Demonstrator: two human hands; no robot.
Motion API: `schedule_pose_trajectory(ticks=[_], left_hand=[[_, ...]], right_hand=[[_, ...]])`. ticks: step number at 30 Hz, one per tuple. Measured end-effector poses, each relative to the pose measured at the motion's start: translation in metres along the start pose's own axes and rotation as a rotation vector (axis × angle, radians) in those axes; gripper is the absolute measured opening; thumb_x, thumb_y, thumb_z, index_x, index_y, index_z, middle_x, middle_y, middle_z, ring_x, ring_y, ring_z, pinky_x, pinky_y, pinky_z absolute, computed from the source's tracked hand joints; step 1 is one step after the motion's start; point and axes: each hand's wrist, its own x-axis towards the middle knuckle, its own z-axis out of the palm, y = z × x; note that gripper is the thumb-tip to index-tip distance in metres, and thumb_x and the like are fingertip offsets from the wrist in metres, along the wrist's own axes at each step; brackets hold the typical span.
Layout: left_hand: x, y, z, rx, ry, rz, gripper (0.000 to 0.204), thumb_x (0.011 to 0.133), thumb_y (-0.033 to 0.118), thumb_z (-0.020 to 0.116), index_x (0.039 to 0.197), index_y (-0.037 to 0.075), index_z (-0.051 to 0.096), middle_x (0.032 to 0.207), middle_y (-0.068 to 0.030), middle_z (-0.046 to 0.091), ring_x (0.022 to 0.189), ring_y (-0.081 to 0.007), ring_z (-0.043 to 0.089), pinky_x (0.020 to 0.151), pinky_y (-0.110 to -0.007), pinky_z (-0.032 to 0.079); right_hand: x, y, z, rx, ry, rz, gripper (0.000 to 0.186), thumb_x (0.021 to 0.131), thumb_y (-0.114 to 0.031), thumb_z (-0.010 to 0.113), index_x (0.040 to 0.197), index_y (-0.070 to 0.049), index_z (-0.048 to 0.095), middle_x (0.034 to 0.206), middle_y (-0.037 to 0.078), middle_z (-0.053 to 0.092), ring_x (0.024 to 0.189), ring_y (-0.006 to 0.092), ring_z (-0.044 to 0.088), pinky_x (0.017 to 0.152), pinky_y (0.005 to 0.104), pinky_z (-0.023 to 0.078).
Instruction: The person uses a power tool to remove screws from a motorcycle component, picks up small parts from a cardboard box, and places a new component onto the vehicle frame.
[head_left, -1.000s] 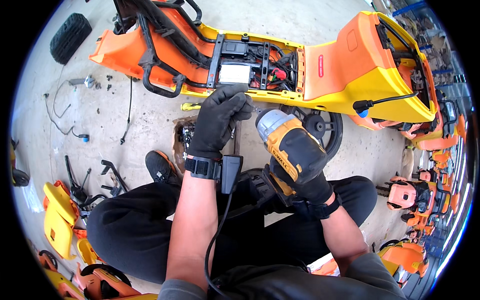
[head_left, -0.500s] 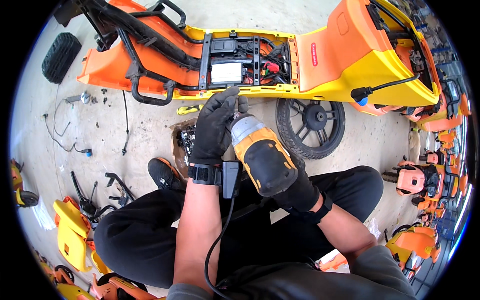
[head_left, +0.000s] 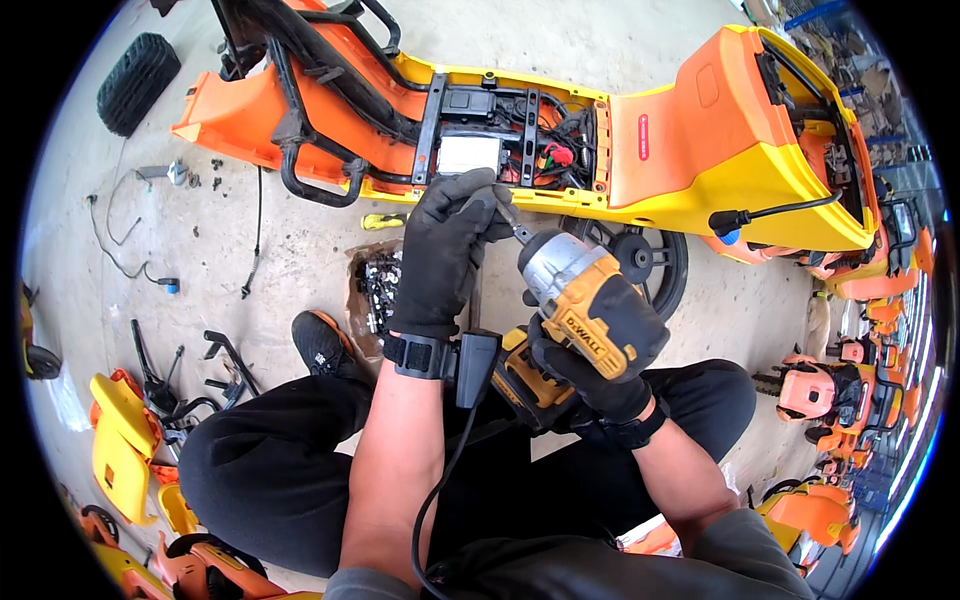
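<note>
head view: gloved hands [head_left: 520, 290] around yellow drill [head_left: 585, 320]

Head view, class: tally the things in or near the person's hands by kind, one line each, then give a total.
Black work gloves: 2, the left hand and the right hand
Yellow and black power drills: 1, drill gripped in the right hand
Loose wheels on the floor: 2, spoked wheel and tyre
Orange and yellow toy car bodies opened up: 1, car body
Total: 6

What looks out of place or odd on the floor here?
A loose black wheel lies at the top left, apart from the opened orange and yellow ride-on car. Small dark screws and a cable are scattered on the concrete nearby.
</note>
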Motion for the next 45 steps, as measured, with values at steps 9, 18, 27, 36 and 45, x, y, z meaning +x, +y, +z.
schedule_pose_trajectory(ticks=[9,18,27,36,45], left_hand=[[-0.006,0.018,0.031,0.239,0.039,0.191,0.023,0.095,0.006,0.060,0.116,-0.002,0.058,0.104,-0.0126,0.067,0.090,-0.0163,0.067,0.080,-0.031,0.058],[-0.008,0.026,0.038,0.300,0.038,0.155,0.023,0.094,0.004,0.059,0.116,-0.003,0.058,0.102,-0.0125,0.067,0.088,-0.0161,0.067,0.079,-0.031,0.058],[-0.007,0.028,0.032,0.204,0.000,0.027,0.023,0.095,0.007,0.059,0.116,-0.002,0.057,0.101,-0.0125,0.067,0.085,-0.0166,0.067,0.077,-0.029,0.057],[-0.012,0.017,0.043,0.141,-0.033,0.050,0.021,0.092,0.003,0.061,0.112,-0.002,0.059,0.098,-0.0094,0.066,0.084,-0.0147,0.066,0.077,-0.028,0.056],[-0.015,0.007,0.041,0.290,-0.022,0.089,0.026,0.097,0.007,0.054,0.121,-0.003,0.057,0.108,-0.0106,0.065,0.098,-0.0152,0.063,0.090,-0.031,0.053]], right_hand=[[0.015,-0.025,-0.009,0.874,-0.050,0.257,0.058,0.081,-0.014,0.076,0.131,0.001,0.049,0.089,0.004,0.061,0.076,0.0109,0.058,0.068,0.0235,0.047],[0.016,-0.031,-0.020,0.862,-0.048,0.252,0.058,0.080,-0.010,0.076,0.130,0.000,0.049,0.093,0.007,0.063,0.075,0.0126,0.061,0.066,0.0244,0.049],[0.011,-0.030,-0.022,0.585,0.060,0.130,0.061,0.077,-0.003,0.076,0.132,-0.005,0.050,0.119,0.007,0.062,0.104,0.0170,0.062,0.089,0.0294,0.052],[0.010,-0.036,-0.027,0.763,0.005,0.183,0.061,0.078,-0.005,0.076,0.132,-0.003,0.049,0.117,0.007,0.062,0.098,0.0152,0.062,0.083,0.0283,0.053],[0.008,-0.019,-0.021,0.617,0.039,0.187,0.060,0.081,-0.001,0.072,0.135,-0.007,0.047,0.123,0.009,0.059,0.102,0.0157,0.062,0.090,0.0297,0.051]])
